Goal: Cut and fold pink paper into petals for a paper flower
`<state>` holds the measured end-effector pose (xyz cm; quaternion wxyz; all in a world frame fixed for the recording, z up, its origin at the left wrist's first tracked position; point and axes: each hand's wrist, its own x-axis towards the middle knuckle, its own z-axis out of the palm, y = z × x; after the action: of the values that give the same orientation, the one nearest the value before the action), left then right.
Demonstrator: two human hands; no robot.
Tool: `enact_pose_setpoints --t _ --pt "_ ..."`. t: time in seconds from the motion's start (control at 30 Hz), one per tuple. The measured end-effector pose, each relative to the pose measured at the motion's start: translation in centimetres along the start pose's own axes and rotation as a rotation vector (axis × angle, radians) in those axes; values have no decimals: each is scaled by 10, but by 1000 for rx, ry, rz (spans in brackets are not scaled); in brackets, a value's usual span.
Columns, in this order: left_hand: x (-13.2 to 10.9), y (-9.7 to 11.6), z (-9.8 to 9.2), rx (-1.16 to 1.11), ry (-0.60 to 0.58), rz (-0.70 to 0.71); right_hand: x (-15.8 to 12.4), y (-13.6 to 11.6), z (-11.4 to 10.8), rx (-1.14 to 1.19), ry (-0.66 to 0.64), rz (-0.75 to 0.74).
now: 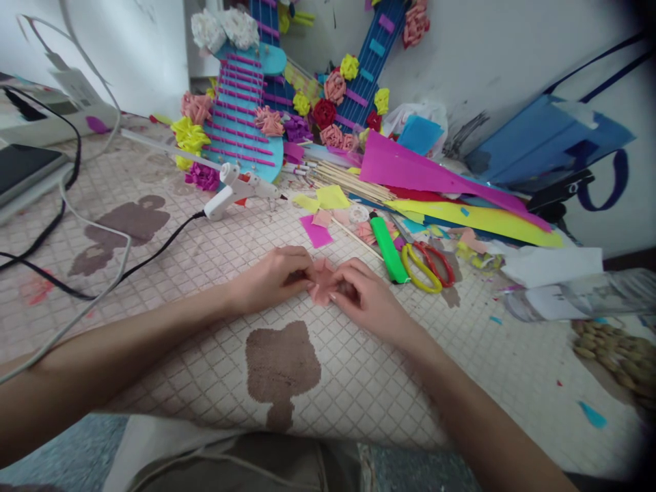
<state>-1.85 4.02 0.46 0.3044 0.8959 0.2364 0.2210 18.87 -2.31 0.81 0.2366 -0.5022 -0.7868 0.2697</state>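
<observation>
Between my hands, just above the quilted cover, is a small pink paper flower [322,279] with pointed petals. My left hand [281,277] pinches its left edge between thumb and fingers. On the other side, my right hand [365,294] has its fingertips closed on the right edge. Behind the hands lie a magenta paper square [316,231] and yellow paper pieces [332,197]. Close to my right hand are a green cutter [389,250] and scissors [423,265] with yellow and red handles.
A white glue gun [240,191] with a black cord lies back left. Paper-flowered blue models [240,116] lean at the wall. Wooden sticks [353,181] and coloured sheets [441,181] spread behind. A clear bottle [579,295] and a blue bag [548,143] are at right.
</observation>
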Motion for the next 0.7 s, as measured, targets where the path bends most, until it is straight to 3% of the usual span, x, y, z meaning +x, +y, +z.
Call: enact_pose_setpoints --t 0.13,0.47,0.7 --pt "-1 -3 -1 -4 -4 6 -1 1 -10 62 -102 -37" --pt "-3 -3 -3 -32 1 -16 -4 8 -16 113 -193 -51" --pt "-4 -1 -3 -35 19 -98 -3 7 -12 73 -145 -73"
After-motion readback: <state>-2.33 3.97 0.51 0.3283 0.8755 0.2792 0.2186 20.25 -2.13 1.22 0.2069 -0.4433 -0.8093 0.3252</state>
